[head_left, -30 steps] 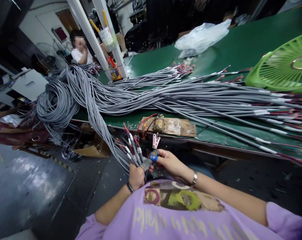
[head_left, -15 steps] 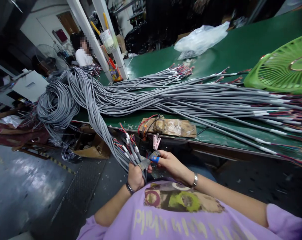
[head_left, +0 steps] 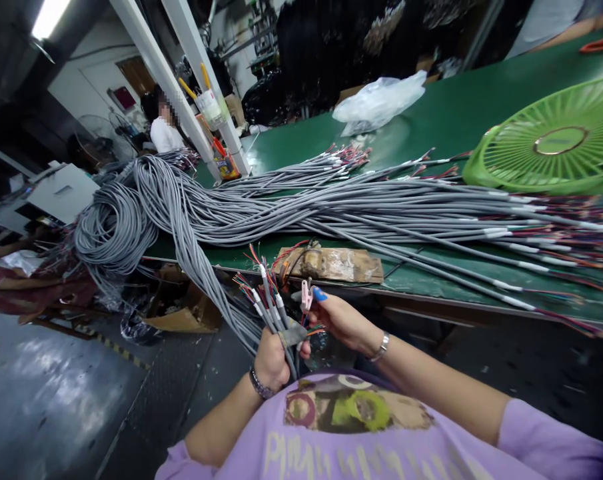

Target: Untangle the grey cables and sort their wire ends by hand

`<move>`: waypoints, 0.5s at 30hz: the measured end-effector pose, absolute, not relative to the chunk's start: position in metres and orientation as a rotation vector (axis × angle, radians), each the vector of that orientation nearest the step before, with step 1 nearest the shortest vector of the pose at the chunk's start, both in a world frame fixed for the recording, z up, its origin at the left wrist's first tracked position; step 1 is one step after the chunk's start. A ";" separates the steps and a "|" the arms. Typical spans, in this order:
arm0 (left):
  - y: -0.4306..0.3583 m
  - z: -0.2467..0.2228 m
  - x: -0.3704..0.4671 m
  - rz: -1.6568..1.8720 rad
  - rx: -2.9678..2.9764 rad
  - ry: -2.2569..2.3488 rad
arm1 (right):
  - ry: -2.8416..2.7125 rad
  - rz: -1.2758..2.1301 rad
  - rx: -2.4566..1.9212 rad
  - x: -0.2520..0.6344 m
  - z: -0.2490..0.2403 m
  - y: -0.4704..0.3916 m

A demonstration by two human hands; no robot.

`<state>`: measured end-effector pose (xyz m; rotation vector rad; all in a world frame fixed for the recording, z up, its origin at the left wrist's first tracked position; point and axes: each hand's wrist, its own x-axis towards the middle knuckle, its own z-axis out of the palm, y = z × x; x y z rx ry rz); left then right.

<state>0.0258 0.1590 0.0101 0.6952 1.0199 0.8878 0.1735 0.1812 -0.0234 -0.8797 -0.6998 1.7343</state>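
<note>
Your left hand (head_left: 272,358) covers part of the grey, colour-wired cable bundle (head_left: 270,308) it grips. You cannot tell whether your right hand (head_left: 344,322), its fingertips partly hidden, touches the pink plastic clip (head_left: 306,295). The right edge cuts off the round green plastic fan (head_left: 561,141) and an unclear red object (head_left: 600,45).

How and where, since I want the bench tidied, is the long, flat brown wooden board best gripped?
Probably by its right end, coming from the near side of the green-topped bench. That end of the wooden board looks free and narrow, while red wires crowd its left end and long grey cables lie behind. Whether it's fixed down I can't tell.
</note>
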 end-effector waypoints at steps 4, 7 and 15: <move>0.164 0.007 0.032 0.879 0.702 1.006 | -0.833 1.443 -1.057 0.169 -0.022 0.183; 0.168 0.006 0.033 0.884 0.692 1.021 | -0.797 1.434 -1.036 0.166 -0.022 0.185; 0.170 0.001 0.035 0.866 0.712 1.042 | -0.364 1.799 -0.766 0.159 -0.020 0.192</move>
